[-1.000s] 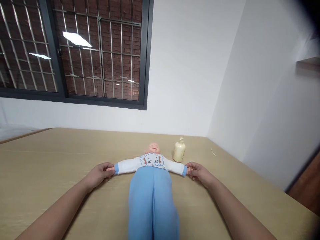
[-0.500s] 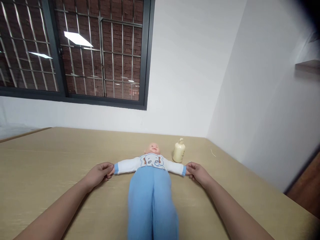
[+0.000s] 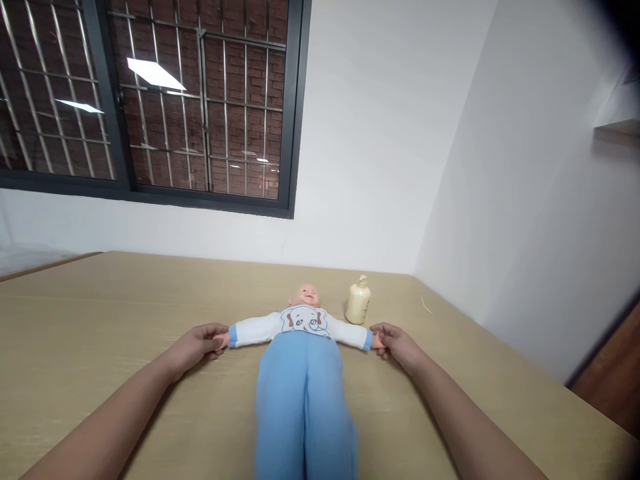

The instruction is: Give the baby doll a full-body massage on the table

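A baby doll (image 3: 304,321) lies on its back on the tan tabletop (image 3: 165,293), head toward the wall and arms stretched out sideways. It wears a white top with an elephant print and blue cuffs, and light blue trousers (image 3: 304,393) that run out of view at the bottom. My left hand (image 3: 197,347) is closed around the doll's hand on the left side. On the other side, my right hand (image 3: 397,345) grips the doll's other hand just past the blue cuff.
A cream pump bottle (image 3: 358,301) stands right of the doll's head, close behind its sleeve. Farther right lies a thin pale strip (image 3: 426,305). White walls (image 3: 380,133) border the table at the back and right, with a barred window (image 3: 200,100) at upper left.
Both hands keep their hold on the doll's hands, with the fingers shifted slightly. The doll and the bottle stay in place; the view has moved very little.
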`<state>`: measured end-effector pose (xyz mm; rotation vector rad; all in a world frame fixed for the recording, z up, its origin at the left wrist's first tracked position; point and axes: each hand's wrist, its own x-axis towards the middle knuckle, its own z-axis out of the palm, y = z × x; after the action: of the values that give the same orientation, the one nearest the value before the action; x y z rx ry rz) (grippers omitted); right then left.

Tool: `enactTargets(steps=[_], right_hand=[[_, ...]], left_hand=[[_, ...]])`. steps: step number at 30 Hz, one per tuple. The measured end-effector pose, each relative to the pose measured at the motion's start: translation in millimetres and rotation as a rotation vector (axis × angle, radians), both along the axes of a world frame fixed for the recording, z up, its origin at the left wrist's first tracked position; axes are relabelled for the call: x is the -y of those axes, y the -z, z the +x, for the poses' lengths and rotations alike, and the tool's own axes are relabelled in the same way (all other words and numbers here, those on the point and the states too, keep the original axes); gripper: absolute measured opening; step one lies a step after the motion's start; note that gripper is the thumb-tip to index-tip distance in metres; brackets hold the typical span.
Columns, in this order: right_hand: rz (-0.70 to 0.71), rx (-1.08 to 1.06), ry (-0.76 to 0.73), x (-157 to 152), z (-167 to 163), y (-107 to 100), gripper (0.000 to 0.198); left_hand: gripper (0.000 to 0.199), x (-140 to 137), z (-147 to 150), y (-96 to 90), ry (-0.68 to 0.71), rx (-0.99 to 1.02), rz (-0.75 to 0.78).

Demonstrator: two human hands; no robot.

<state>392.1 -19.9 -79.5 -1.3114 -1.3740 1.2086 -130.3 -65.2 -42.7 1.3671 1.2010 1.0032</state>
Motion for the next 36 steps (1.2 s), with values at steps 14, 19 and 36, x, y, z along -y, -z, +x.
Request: enactTargets(steps=[14,19,36], right_hand=[[0.013,-0.032,-0.134,11,-3,-14,0.03],[0.039,0.043,-0.125,13,-6,-15,0.035],[-0.003,0.093,0.062,4,-9,-8,0.031]], left_hand=[[0.04,-9,-4,13.2,-0.082,-0.154,0.03],[0.039,-9,-1,14.0,-0.112,-0.101,0.027],[0.044,-8,-9,12.2,0.033,-0.087,0.038]])
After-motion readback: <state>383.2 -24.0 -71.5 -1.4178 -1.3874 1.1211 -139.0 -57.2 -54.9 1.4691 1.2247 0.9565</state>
